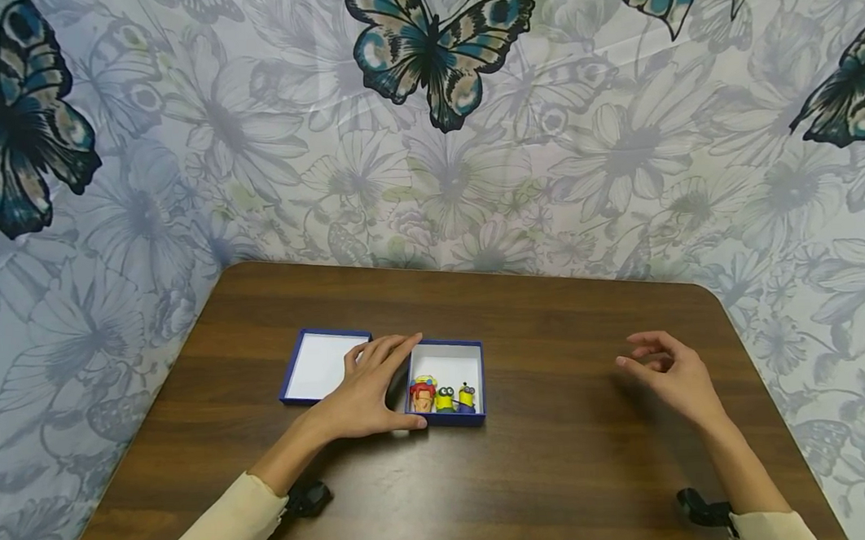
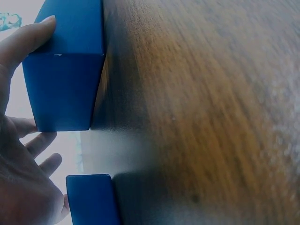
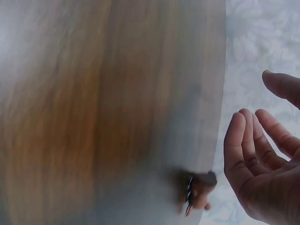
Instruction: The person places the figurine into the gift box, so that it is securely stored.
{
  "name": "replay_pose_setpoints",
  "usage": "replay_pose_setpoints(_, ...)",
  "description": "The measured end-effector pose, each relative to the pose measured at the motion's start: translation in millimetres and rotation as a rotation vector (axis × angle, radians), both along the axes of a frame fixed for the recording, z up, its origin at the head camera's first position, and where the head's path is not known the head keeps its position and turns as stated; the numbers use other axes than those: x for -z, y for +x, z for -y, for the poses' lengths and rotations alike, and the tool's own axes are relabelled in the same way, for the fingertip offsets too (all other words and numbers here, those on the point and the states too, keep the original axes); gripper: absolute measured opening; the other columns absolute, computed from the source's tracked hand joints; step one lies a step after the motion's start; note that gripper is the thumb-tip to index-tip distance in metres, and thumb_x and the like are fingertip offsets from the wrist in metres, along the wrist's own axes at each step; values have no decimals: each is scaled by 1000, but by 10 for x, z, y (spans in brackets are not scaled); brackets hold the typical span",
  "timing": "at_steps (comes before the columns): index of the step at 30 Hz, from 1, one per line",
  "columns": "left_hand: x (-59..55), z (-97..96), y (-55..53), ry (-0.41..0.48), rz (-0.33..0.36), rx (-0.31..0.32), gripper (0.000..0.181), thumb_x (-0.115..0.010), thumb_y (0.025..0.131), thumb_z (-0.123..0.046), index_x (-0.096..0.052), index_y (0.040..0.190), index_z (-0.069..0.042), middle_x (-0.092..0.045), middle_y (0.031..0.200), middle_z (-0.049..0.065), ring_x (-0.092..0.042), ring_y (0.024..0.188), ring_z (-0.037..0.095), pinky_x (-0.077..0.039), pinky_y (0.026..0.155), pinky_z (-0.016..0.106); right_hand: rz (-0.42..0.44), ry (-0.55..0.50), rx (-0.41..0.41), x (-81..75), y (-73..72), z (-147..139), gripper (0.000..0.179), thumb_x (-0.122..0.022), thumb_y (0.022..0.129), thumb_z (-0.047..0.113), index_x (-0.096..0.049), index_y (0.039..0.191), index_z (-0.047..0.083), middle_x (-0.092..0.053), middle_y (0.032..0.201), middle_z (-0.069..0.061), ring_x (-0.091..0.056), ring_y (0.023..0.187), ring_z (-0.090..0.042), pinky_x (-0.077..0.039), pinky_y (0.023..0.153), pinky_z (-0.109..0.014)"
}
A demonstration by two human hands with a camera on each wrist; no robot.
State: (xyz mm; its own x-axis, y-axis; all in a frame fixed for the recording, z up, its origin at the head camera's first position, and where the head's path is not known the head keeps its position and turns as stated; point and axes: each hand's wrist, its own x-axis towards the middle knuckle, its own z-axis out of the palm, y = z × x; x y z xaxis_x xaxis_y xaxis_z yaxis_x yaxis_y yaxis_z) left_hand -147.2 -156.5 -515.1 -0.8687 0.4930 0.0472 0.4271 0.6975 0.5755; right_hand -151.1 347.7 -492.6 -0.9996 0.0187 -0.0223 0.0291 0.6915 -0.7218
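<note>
My left hand [image 1: 371,391] spans the left side of a blue box [image 1: 449,421] with a white inside, thumb on its front wall and forefinger at the back corner. Inside the box, along the front, are a small figure with red and yellow on it [image 1: 423,394] and two yellow minion figures [image 1: 445,400]. Over the right part of the table, my right hand [image 1: 669,376] is held with fingers loosely bent, thumb apart and nothing between them. In the right wrist view, a small blurred brown figure [image 3: 201,191] is on the table near those fingers.
Left of the box lies a blue-edged lid [image 1: 323,364] with its white inside up, partly behind my left hand. The brown wooden table [image 1: 546,476] has rounded far corners. Behind it hangs a cloth [image 1: 472,186] printed with flowers and butterflies.
</note>
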Motion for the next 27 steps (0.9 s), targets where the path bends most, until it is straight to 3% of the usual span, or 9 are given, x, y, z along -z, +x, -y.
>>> replay_pose_setpoints(6, 20, 2, -3, -4, -9, -1, 126, -91, 74, -64, -20, 174, -34, -37, 169, 6, -29, 160, 34, -10, 123, 72, 4, 12, 77, 41, 47, -177, 60, -78, 99, 44, -60, 145, 9, -65, 128, -8, -62, 87, -1, -55, 70, -21)
replay_pose_setpoints(14, 42, 12, -5, 1, -7, -1, 126, -91, 74, -65, -19, 174, -34, -37, 169, 6, -28, 160, 33, -9, 123, 72, -23, 67, 112, 108, 81, -376, 63, -76, 100, 44, -59, 146, 4, -57, 142, -22, -57, 84, 7, -52, 67, -18)
replay_pose_setpoints(21, 61, 10, -5, -4, 3, -8, 126, -91, 75, -65, -18, 174, -35, -37, 170, 5, -27, 161, 32, -8, 124, 71, -9, 130, 170, 159, 76, -579, 72, -76, 100, 43, -53, 150, -3, -48, 147, -33, -57, 71, 9, -49, 63, -16)
replay_pose_setpoints(23, 61, 6, -8, -3, 7, -6, 126, -91, 75, -65, -18, 174, -35, -37, 170, 5, -27, 161, 32, -8, 124, 70, 52, 135, 164, 188, 66, -648, 81, -75, 100, 46, -46, 153, -8, -46, 149, -39, -64, 71, 1, -51, 64, -18)
replay_pose_setpoints(27, 67, 6, -15, -7, 5, -5, 126, -91, 75, -64, -18, 174, -36, -36, 170, 5, -27, 161, 32, -9, 124, 70, 170, 168, 136, 235, 56, -732, 94, -71, 101, 53, -36, 155, -16, -45, 148, -44, -73, 94, -36, -58, 75, -37)
